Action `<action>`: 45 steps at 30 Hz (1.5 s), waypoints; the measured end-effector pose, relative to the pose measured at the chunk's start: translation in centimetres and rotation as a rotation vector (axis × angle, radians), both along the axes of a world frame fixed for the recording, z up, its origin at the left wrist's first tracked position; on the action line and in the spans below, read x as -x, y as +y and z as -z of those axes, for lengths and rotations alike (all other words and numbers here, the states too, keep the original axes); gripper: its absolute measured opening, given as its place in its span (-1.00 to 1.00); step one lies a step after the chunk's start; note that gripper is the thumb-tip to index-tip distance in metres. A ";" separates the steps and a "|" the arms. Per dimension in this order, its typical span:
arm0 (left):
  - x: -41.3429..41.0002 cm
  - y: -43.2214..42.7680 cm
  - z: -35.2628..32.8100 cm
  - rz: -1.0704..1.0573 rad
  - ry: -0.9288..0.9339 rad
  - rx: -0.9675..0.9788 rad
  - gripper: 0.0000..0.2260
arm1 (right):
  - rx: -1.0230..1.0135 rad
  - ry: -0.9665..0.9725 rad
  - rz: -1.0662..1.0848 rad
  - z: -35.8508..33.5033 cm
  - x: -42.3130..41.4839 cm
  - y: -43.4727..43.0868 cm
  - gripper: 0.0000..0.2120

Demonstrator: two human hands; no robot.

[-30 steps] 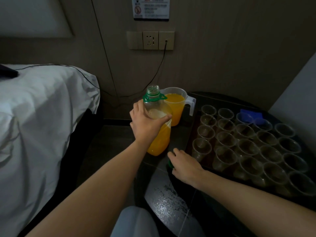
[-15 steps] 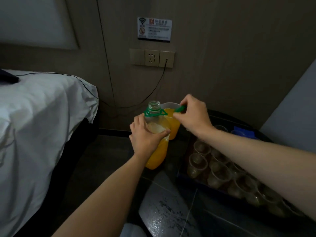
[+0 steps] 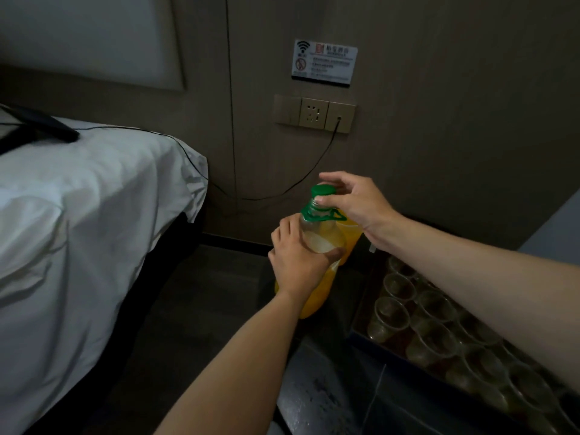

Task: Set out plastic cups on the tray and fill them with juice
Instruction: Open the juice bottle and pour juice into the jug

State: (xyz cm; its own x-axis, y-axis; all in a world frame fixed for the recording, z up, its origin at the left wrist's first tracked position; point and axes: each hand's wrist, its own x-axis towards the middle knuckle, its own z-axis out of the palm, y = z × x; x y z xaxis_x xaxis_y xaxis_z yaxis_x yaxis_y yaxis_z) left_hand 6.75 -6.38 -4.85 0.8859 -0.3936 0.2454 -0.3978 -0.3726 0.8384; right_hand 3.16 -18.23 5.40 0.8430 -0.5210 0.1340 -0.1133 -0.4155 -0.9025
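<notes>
A clear plastic juice bottle (image 3: 317, 237) with orange juice and a green carry ring stands upright on the dark table. My left hand (image 3: 296, 262) grips its body. My right hand (image 3: 354, 202) pinches the green cap (image 3: 323, 190), which sits on the bottle's mouth. Behind the bottle, a jug of orange juice (image 3: 353, 238) is mostly hidden. At the right, several clear plastic cups (image 3: 392, 315) stand in rows on a dark tray (image 3: 357, 335); they look unfilled.
A bed with a white sheet (image 3: 78, 230) fills the left side. A wall socket panel (image 3: 314, 113) with a plugged-in cable (image 3: 295, 193) is behind the bottle. The table's near surface (image 3: 314, 400) shows wet marks.
My right hand picked the green cap up off the table, carried it up and set it on the bottle's mouth. My left hand kept its hold on the bottle.
</notes>
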 end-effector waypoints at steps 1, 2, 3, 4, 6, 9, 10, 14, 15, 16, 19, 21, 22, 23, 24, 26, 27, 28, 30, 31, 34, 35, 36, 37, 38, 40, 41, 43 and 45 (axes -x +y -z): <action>0.0 0.0 0.0 0.003 0.003 -0.003 -0.17 | 0.010 0.005 -0.009 0.0 0.1 -0.1 -0.51; 0.0 0.0 0.0 0.005 0.003 -0.007 -0.16 | 0.025 0.012 -0.022 -0.1 0.3 -0.2 -0.51; 0.0 0.0 0.0 0.002 0.002 -0.011 -0.16 | 0.041 0.024 -0.038 -0.3 0.5 -0.2 -0.49; 0.0 0.0 0.0 -0.001 -0.001 -0.012 -0.16 | 0.057 0.040 -0.054 -0.5 0.7 -0.3 -0.48; 0.0 0.0 -0.1 -0.002 -0.001 -0.013 -0.16 | 0.120 0.085 -0.089 -0.8 0.8 -0.4 -0.47; 0.1 0.0 -0.1 -0.004 -0.002 -0.015 -0.15 | 0.282 0.166 -0.118 -1.5 0.5 -0.5 -0.51; 0.0 0.1 -0.1 -0.005 -0.003 -0.019 -0.15 | 0.326 0.192 -0.129 -1.9 0.4 -0.6 -0.53; 0.1 0.1 -0.2 -0.010 -0.009 -0.024 -0.15 | 0.489 0.285 -0.159 -3.5 0.0 -0.3 -0.57; 0.1 0.1 -0.2 -0.012 -0.010 -0.024 -0.14 | 0.507 0.300 -0.142 -3.7 -0.3 -0.3 -0.57; 0.0 0.1 -0.1 -0.010 -0.008 -0.027 -0.14 | 0.524 0.317 -0.121 -3.7 -0.5 -0.2 -0.56; -0.1 0.0 0.0 -0.005 -0.003 -0.045 -0.11 | 0.594 0.390 -0.046 -3.7 -1.2 0.1 -0.52; -0.1 0.0 0.0 -0.011 -0.002 -0.054 -0.10 | 0.653 0.421 -0.003 -3.5 -1.5 0.5 -0.47; -0.1 0.0 0.0 -0.009 0.000 -0.056 -0.10 | 0.673 0.434 0.019 -3.3 -1.7 0.7 -0.44; -0.1 0.0 0.0 -0.004 0.002 -0.057 -0.09 | 0.688 0.459 0.043 -3.3 -1.8 0.9 -0.37; -0.1 0.0 0.0 0.003 0.005 -0.057 -0.09 | 0.699 0.493 0.065 -3.4 -1.8 1.2 -0.29; -0.2 0.1 -0.1 0.013 0.007 -0.051 -0.09 | 0.676 0.547 0.101 -3.9 -1.8 1.4 -0.19; -0.1 0.1 -0.1 0.011 0.005 -0.044 -0.10 | 0.622 0.539 0.099 -4.3 -1.8 1.4 -0.25; -0.1 0.1 -0.1 0.003 -0.001 -0.033 -0.12 | 0.540 0.497 0.077 -4.8 -1.8 1.3 -0.38; 0.0 0.1 0.1 -0.009 -0.016 -0.015 -0.15 | 0.405 0.417 -0.017 -5.8 -1.8 1.2 -0.65; 0.0 0.1 0.1 -0.011 -0.022 -0.011 -0.15 | 0.402 0.436 -0.086 -6.3 -1.8 1.1 -0.67; -0.1 0.0 0.3 -0.010 -0.027 -0.031 -0.14 | 0.476 0.566 -0.232 -6.6 -1.8 1.1 -0.65; -0.1 0.0 0.2 -0.012 -0.024 -0.037 -0.13 | 0.501 0.569 -0.235 -6.4 -1.8 1.0 -0.68; -0.2 0.0 0.2 -0.014 -0.020 -0.038 -0.12 | 0.517 0.542 -0.208 -6.0 -1.8 0.9 -0.70; -0.2 0.0 0.1 -0.013 -0.018 -0.037 -0.12 | 0.530 0.512 -0.163 -5.6 -1.9 0.9 -0.71; -0.2 0.0 0.1 -0.010 -0.016 -0.034 -0.12 | 0.554 0.501 -0.113 -5.3 -2.0 0.9 -0.69; -0.2 0.0 0.1 -0.002 -0.009 -0.032 -0.12 | 0.695 0.535 -0.022 -4.7 -2.3 1.2 -0.59; -0.2 0.0 0.2 -0.001 -0.006 -0.033 -0.11 | 0.785 0.547 0.010 -4.4 -2.5 1.4 -0.53; -0.3 0.0 0.2 -0.001 -0.006 -0.041 -0.11 | 0.888 0.566 0.015 -4.7 -2.7 1.6 -0.46; -0.3 0.0 0.2 -0.002 -0.014 -0.043 -0.11 | 0.895 0.632 -0.069 -5.5 -2.6 1.6 -0.46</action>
